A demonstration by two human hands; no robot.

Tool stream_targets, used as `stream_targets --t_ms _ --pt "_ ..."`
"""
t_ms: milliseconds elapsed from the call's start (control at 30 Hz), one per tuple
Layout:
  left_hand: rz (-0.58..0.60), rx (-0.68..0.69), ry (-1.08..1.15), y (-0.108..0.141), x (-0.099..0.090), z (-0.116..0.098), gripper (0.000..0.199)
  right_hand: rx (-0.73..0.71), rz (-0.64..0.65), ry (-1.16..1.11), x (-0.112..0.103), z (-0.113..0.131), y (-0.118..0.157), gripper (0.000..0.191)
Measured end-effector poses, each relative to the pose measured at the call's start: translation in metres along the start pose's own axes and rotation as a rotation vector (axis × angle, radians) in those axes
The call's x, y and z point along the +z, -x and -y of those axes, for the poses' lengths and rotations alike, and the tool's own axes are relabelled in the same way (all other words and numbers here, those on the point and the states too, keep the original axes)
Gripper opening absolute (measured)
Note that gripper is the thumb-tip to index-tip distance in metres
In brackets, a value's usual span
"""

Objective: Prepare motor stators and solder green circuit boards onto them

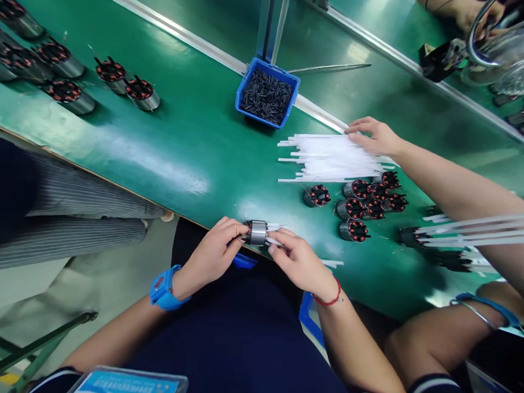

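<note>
Silvery, the metal core (257, 233) lies sideways, one end pinched by the left hand (214, 249), apparently for steadiness, while the right hand (300, 263) pinches a white strip (275, 242) opposite.

We take this for a factory, at an assembly bench; a long green worktop (195, 127) has a metal rail (169, 28) along it; we see cylindrical motor-like parts (142, 94) standing in batches, many alike; a blue bin (257, 120) holds a mass of small black pieces (266, 95); white strips (327, 157) lie in bulk; a co-worker's hand (373, 136) is at the same bench; we also spot a card badge (127, 386).
</note>
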State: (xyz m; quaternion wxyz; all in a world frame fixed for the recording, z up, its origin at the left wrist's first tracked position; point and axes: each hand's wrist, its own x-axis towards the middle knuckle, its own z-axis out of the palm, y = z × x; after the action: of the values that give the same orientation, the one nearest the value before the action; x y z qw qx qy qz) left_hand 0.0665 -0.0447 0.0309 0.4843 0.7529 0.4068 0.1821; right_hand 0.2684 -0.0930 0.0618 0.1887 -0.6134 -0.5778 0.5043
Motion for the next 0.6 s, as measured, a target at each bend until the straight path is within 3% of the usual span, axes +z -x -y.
stream_targets --t_ms 233,433,600 --pt "-0.162 -0.055 0.017 0.005 0.012 -0.005 0.016 0.235 -0.106 -0.648 0.023 -0.010 -0.003 0.024" --pt "-0.431 -0.039 0.026 0.013 0.030 -0.008 0.014 0.273 -0.174 -0.659 0.031 -0.009 -0.002 0.025" --pt "-0.418 -0.024 0.124 0.012 0.034 -0.006 0.017 0.269 -0.235 -0.557 0.035 -0.012 0.000 0.023"
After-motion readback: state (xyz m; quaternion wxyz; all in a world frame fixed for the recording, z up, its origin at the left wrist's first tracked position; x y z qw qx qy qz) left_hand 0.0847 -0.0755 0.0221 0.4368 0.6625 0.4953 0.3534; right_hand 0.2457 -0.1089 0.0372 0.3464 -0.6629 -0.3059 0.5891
